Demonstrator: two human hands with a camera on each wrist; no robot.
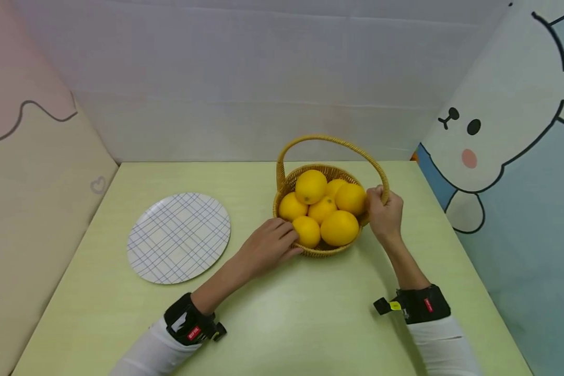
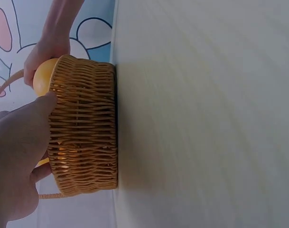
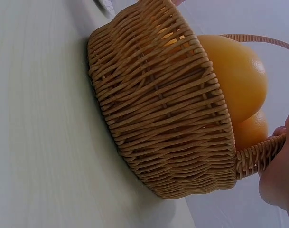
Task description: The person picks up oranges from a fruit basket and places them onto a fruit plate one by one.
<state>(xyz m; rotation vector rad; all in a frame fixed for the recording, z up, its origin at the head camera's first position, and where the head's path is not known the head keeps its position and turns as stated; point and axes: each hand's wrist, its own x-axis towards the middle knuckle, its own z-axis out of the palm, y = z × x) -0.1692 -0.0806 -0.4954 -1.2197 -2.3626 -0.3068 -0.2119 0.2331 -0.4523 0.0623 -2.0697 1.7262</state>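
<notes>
A round wicker basket (image 1: pixel 321 251) with a tall arched handle (image 1: pixel 331 138) stands on the table, holding several yellow-orange citrus fruits (image 1: pixel 339 228). My right hand (image 1: pixel 385 214) grips the base of the handle on the right side; in the right wrist view its fingers wrap the woven handle (image 3: pixel 258 156). At the near left of the basket, my left hand (image 1: pixel 270 243) holds the rim, its thumb at the edge in the left wrist view. Its fingers reach over the rim beside the near-left fruit (image 1: pixel 306 232), and their tips are partly hidden.
A round white plate (image 1: pixel 178 237) with a blue grid pattern lies left of the basket on the pale table (image 1: pixel 282 324). White boards stand behind the table, and printed panels (image 1: pixel 521 235) flank it on both sides.
</notes>
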